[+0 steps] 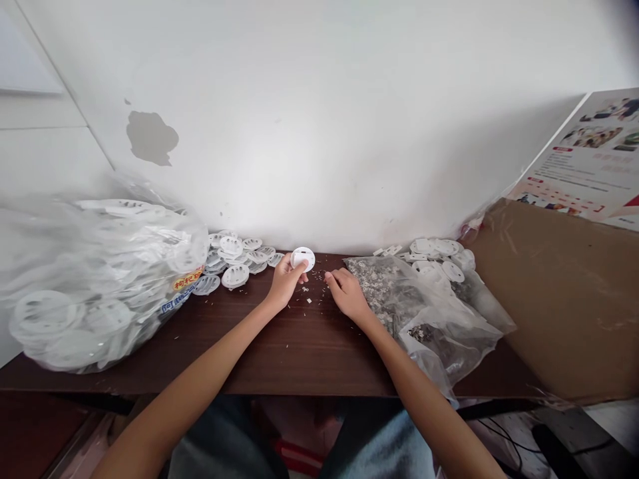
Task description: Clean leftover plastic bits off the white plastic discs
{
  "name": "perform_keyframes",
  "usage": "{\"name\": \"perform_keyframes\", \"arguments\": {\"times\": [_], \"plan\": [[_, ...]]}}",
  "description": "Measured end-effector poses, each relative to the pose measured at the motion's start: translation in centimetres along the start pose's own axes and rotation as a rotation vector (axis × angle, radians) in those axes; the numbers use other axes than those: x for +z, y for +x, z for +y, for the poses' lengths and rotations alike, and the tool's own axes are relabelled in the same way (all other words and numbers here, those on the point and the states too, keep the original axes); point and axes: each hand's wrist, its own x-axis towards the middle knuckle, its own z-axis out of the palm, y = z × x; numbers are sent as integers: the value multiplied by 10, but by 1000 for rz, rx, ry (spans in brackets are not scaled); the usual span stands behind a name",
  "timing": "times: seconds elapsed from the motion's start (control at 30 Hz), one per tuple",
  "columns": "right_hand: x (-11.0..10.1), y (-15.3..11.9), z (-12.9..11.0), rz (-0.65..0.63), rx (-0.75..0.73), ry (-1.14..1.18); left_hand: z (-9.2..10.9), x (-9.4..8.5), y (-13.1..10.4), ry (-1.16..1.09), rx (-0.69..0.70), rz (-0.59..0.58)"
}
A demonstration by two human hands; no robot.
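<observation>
A round white plastic disc (301, 255) with a small dark slot is pinched between the thumb and fingers of my left hand (284, 285), tilted up above the table. To its right, my right hand (348, 295) is closed with thumb and fingers together; anything in its fingertips is too small to make out. Small white and metallic bits (308, 301) lie scattered on the table between and below the hands. Beside my right hand is a clear plastic bag (377, 283) full of tiny metallic parts.
A large clear bag (100, 286) of white discs stands at the left, with a pile of loose discs (234, 275) beside it. More white pieces (439, 249) lie behind the parts bag. A brown cardboard panel (559, 293) borders the dark wooden table (299, 362) at right; a white wall rises behind.
</observation>
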Motion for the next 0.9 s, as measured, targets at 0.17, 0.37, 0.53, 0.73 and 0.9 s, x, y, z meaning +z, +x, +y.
{"name": "perform_keyframes", "arguments": {"times": [0.17,0.37,0.53,0.73,0.9], "plan": [[-1,-3,-3,48,-63,-98,-1,1,1,-101,-160,-45],[-3,-1,0,79,-63,-154,-10,-2,3,-265,-299,-189],[-2,-1,-1,21,-91,-143,-13,-3,3,-290,-358,-296],[-1,-2,-3,-31,-106,-119,-15,-7,6,-301,-377,-360],[3,-3,-1,-32,-132,-133,-14,-10,8,-345,-373,-378]]}}
